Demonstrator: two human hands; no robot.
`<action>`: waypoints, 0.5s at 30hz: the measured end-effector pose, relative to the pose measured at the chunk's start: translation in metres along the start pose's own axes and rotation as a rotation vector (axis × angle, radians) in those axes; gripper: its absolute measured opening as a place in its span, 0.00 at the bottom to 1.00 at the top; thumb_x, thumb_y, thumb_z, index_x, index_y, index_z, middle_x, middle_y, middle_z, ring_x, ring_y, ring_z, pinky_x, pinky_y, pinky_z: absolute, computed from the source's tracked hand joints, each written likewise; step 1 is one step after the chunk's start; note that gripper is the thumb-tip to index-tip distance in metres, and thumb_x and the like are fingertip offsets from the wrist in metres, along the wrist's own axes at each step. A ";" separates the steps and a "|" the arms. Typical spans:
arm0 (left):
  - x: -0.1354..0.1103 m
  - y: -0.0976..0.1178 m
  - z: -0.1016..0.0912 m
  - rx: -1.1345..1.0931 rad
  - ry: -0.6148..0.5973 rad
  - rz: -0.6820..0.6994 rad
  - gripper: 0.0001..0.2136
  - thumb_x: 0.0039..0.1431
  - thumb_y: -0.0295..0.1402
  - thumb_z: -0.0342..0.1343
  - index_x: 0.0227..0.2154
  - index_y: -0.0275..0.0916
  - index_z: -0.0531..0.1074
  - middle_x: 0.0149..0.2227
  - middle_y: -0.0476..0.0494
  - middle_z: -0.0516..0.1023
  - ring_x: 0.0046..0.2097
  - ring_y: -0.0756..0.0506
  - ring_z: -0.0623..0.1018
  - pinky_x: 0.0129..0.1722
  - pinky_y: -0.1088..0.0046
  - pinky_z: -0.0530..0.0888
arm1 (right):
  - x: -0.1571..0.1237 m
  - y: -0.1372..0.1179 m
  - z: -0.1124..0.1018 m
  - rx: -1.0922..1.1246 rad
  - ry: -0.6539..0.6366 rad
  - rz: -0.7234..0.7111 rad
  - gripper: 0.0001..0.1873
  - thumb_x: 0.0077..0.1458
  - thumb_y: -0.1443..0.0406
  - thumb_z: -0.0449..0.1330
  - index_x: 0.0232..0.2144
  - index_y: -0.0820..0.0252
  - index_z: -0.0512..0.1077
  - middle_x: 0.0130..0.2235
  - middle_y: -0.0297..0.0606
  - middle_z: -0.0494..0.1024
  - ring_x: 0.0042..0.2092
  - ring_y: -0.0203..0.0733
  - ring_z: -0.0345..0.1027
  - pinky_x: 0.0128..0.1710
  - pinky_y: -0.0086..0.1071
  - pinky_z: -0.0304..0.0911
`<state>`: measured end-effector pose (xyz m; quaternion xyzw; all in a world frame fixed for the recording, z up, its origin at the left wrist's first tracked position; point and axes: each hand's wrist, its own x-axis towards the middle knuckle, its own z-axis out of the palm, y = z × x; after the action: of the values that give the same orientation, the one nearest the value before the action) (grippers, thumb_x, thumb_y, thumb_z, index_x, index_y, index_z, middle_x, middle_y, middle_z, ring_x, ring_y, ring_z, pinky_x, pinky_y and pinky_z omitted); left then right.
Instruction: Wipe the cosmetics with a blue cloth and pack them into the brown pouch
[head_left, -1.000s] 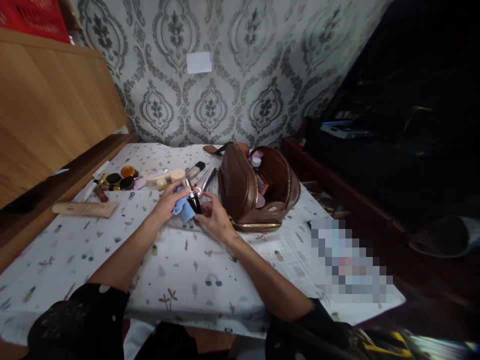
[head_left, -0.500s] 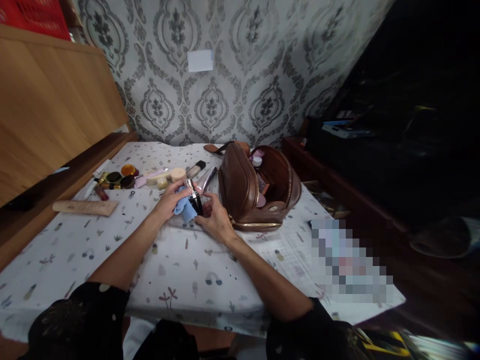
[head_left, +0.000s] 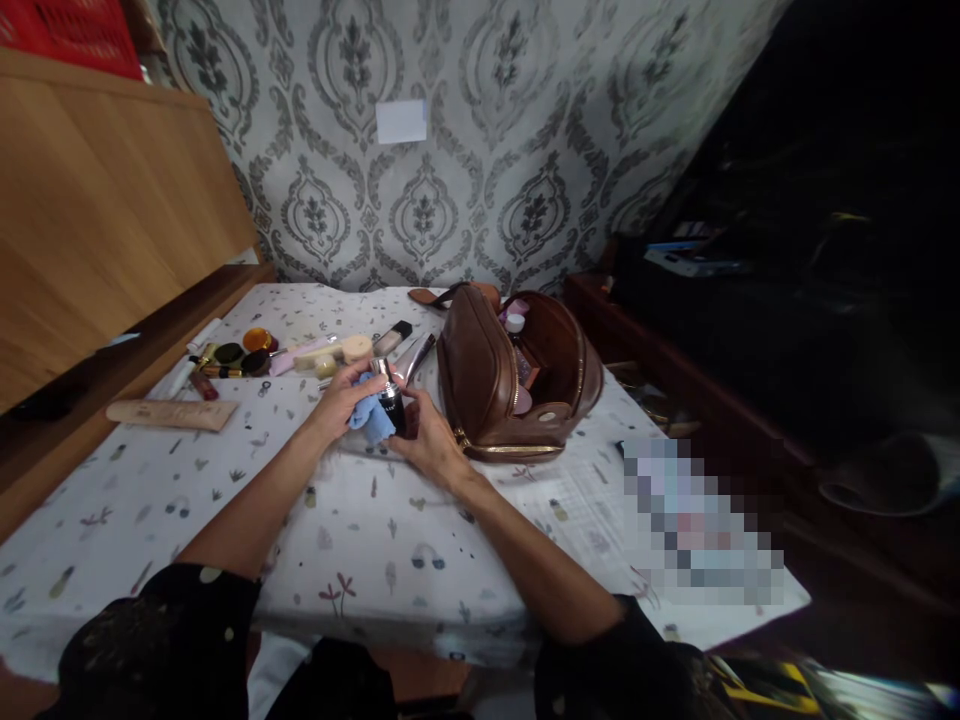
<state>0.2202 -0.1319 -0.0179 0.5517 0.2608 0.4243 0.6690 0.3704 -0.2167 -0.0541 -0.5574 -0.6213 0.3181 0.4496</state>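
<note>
The right hand (head_left: 431,440) closes its fingers around a small dark bottle (head_left: 390,402) so it stands upright over the table (head_left: 375,540), just beside the open bag (head_left: 487,385). The left hand (head_left: 339,400) pinches a blue cloth (head_left: 367,415) against the bottle's side.

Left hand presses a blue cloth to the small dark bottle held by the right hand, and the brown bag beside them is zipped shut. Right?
Not quite: the head view shows the brown bag open, with small containers inside. The rest stands: the left hand presses the blue cloth to the small dark bottle that the right hand holds.
</note>
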 end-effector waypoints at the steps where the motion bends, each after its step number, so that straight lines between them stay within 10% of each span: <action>1: 0.000 0.000 0.000 0.002 -0.002 -0.001 0.20 0.43 0.42 0.72 0.38 0.37 0.77 0.32 0.44 0.84 0.35 0.45 0.83 0.34 0.74 0.79 | 0.000 -0.001 0.000 -0.031 0.020 0.014 0.37 0.45 0.64 0.68 0.57 0.59 0.61 0.34 0.29 0.71 0.34 0.39 0.67 0.37 0.34 0.63; 15: 0.002 -0.003 -0.007 0.007 0.000 -0.004 0.20 0.45 0.41 0.71 0.39 0.36 0.77 0.33 0.44 0.84 0.35 0.45 0.84 0.34 0.74 0.79 | 0.004 0.007 -0.002 0.051 -0.036 -0.040 0.35 0.48 0.65 0.66 0.58 0.57 0.62 0.36 0.32 0.76 0.34 0.38 0.69 0.38 0.34 0.64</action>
<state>0.2162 -0.1263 -0.0224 0.5535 0.2632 0.4223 0.6679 0.3753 -0.2118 -0.0592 -0.5276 -0.6319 0.3346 0.4587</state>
